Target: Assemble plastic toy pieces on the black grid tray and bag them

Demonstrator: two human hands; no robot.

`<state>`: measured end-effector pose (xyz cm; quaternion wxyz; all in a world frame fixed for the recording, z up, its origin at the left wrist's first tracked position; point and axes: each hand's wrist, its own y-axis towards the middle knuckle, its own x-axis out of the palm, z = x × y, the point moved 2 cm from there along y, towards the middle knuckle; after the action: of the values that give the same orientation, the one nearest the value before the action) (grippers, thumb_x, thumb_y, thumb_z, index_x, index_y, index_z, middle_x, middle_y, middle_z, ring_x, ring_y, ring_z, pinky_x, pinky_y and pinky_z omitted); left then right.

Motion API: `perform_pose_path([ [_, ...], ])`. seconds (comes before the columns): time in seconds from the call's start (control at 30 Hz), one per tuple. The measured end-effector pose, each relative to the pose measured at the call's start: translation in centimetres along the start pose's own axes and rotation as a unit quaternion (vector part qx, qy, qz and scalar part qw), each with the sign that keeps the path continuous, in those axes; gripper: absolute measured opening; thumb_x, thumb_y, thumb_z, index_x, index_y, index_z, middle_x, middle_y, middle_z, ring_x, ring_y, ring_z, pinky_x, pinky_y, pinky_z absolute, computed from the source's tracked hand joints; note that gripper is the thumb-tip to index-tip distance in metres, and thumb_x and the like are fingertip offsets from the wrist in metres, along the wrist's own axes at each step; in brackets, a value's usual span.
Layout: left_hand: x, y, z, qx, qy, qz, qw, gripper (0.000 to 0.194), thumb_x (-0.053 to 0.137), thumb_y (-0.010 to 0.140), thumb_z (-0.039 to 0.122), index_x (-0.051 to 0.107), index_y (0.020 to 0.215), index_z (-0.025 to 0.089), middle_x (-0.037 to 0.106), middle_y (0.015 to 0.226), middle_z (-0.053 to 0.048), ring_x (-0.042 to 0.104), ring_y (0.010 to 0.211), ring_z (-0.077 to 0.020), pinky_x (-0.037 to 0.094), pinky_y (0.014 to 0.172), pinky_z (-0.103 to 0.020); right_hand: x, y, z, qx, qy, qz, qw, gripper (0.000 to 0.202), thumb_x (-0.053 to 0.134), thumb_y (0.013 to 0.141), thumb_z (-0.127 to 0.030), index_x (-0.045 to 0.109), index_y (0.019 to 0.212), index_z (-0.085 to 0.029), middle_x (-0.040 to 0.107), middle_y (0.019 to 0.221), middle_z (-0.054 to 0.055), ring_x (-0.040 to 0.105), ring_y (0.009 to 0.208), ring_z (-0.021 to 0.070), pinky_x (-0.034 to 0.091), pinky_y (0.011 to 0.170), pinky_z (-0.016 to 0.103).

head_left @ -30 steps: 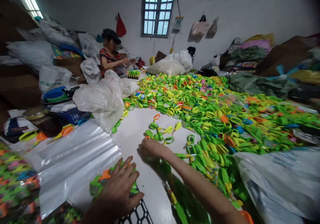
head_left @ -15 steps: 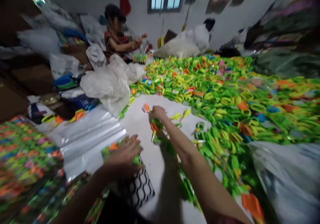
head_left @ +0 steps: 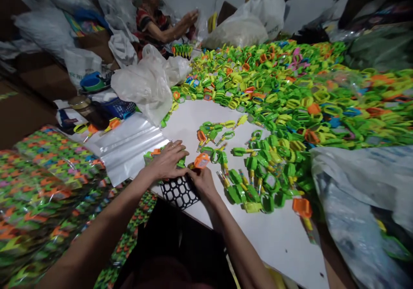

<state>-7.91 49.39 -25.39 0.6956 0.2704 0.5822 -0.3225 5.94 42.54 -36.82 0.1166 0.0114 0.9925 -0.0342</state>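
A black grid tray lies at the near edge of the white tabletop. My left hand rests over the tray's far left part, fingers spread, on green and orange plastic pieces that show around it. Just right of it, my right hand has its fingers closed on an orange-headed piece, whose lower end is hidden by the fingers. The fingertips of both hands nearly meet above the tray. Loose green pieces with yellow stems lie right of my right hand.
A large heap of green, yellow and orange pieces covers the table's far and right sides. Clear plastic bags lie left, beside wrapped full packs. A white sack stands right. Another person sits at the back left.
My right hand has come back from the middle of the table to the tray with the orange piece. My left hand stays over the tray. The view has tilted down.
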Motion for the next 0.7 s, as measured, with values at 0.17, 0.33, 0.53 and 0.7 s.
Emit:
perform_pose_path([
  [0.17, 0.0, -0.4, 0.1, -0.018, -0.017, 0.003, 1.0, 0.053, 0.054, 0.087, 0.052, 0.057, 0.126, 0.017, 0.058, 0.132, -0.012, 0.038, 0.138, -0.0319, 0.029, 0.115, -0.051, 0.1, 1.0, -1.8, -0.06, -0.184, -0.052, 0.98, 0.022, 0.046, 0.086, -0.02, 0.064, 0.099, -0.018, 0.068, 0.093, 0.007, 0.06, 0.085, 0.02, 0.048, 0.079, 0.03],
  [0.33, -0.3, -0.9, 0.3, -0.019, -0.021, -0.018, 0.999, 0.056, 0.057, 0.087, 0.044, 0.047, 0.138, 0.022, 0.051, 0.142, -0.012, 0.032, 0.142, -0.031, 0.025, 0.116, -0.052, 1.0, 0.5, -2.1, -0.075, -0.303, -0.093, 0.946, 0.03, 0.045, 0.087, -0.012, 0.063, 0.111, -0.017, 0.066, 0.107, 0.01, 0.059, 0.1, 0.0208, 0.047, 0.088, 0.031],
  [0.53, -0.9, -1.1, 0.6, 0.012, -0.03, -0.067, 0.997, 0.043, 0.055, 0.088, 0.038, 0.056, 0.131, 0.029, 0.044, 0.148, -0.009, 0.029, 0.143, -0.0348, 0.023, 0.113, -0.062, 1.0, -0.1, -2.9, -0.064, -0.315, -0.097, 0.942, 0.03, 0.045, 0.092, -0.015, 0.06, 0.118, -0.016, 0.064, 0.113, 0.011, 0.058, 0.107, 0.0205, 0.046, 0.093, 0.031],
  [0.7, -1.2, -1.1, 1.2, 0.031, -0.042, -0.059, 0.997, 0.034, 0.06, 0.085, 0.036, 0.065, 0.117, 0.027, 0.052, 0.141, -0.008, 0.031, 0.142, -0.034, 0.022, 0.114, -0.061, -0.1, -1.2, -2.8, -0.106, -0.245, -0.093, 0.959, 0.03, 0.041, 0.096, -0.024, 0.057, 0.119, -0.014, 0.062, 0.113, 0.013, 0.059, 0.103, 0.0197, 0.048, 0.091, 0.03],
])
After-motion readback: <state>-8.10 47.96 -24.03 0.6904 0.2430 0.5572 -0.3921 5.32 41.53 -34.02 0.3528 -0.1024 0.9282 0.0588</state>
